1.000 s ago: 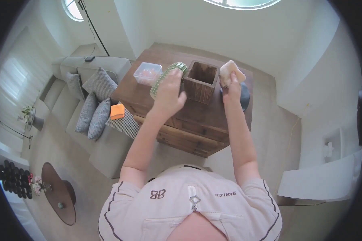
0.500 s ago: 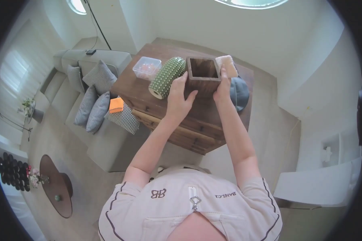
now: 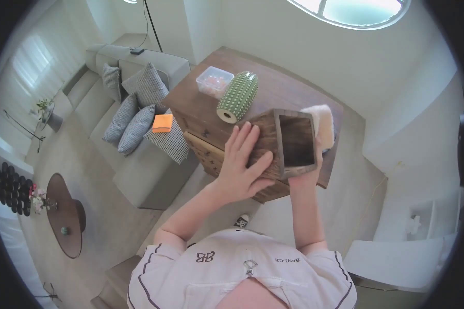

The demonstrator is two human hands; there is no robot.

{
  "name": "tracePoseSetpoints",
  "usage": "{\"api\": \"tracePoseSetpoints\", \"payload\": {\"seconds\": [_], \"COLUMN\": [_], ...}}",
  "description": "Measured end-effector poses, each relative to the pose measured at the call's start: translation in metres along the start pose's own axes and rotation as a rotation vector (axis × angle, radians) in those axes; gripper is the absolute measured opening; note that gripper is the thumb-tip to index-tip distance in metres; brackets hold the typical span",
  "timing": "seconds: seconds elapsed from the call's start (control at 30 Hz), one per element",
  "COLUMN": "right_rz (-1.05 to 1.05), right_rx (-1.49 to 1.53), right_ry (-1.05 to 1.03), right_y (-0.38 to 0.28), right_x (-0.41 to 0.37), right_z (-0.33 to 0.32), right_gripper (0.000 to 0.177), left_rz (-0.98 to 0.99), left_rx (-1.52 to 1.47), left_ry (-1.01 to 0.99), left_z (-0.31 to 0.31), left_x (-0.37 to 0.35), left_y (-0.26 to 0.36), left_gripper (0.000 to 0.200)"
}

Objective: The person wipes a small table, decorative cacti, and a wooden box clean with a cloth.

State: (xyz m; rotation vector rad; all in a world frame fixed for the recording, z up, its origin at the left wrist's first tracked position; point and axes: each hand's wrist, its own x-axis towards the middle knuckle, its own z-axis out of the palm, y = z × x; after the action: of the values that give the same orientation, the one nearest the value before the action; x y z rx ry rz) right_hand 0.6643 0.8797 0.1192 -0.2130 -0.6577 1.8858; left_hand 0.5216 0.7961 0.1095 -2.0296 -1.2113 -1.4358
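A dark brown wooden square vase (image 3: 267, 135) is held up and tilted between my hands, its hollow opening turned to the right. My left hand (image 3: 241, 166) grips its left side, fingers spread along the wood. My right hand (image 3: 308, 174) is around the opening end, partly hidden behind it. A folded cloth (image 3: 324, 126), white and fluffy with a peach face, is pressed between that hand and the vase's right side. Beyond the vase, a green cactus-like ceramic vase (image 3: 240, 95) with white dots lies on the wooden cabinet (image 3: 286, 85).
Beside the green vase stands a clear plastic box (image 3: 214, 81) with small pinkish things inside. To the left is a grey sofa (image 3: 154, 180) with several cushions and an orange folded cloth (image 3: 162, 123). An oval brown table (image 3: 62, 211) stands farther left.
The wooden vase has come up off the cabinet, closer to me, and tipped so its opening faces right. My left hand has slid along its side; the cloth moved with my right hand.
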Motion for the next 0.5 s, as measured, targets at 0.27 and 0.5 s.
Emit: {"api": "tracePoseSetpoints", "payload": {"seconds": [0.27,0.5], "right_rz": [0.083,0.230], "right_rx": [-0.150,-0.227], "right_ry": [0.127,0.145], "right_y": [0.047,0.125], "right_x": [-0.064,-0.119], "right_z": [0.033,0.084], "right_gripper": [0.054,0.054], "left_rz": [-0.235,-0.340], "left_rx": [-0.166,-0.105], "left_ry": [-0.138,-0.046], "left_z": [-0.066,-0.167], "left_x": [-0.050,-0.108], "left_y": [0.029,0.047], "left_gripper": [0.079,0.088]}}
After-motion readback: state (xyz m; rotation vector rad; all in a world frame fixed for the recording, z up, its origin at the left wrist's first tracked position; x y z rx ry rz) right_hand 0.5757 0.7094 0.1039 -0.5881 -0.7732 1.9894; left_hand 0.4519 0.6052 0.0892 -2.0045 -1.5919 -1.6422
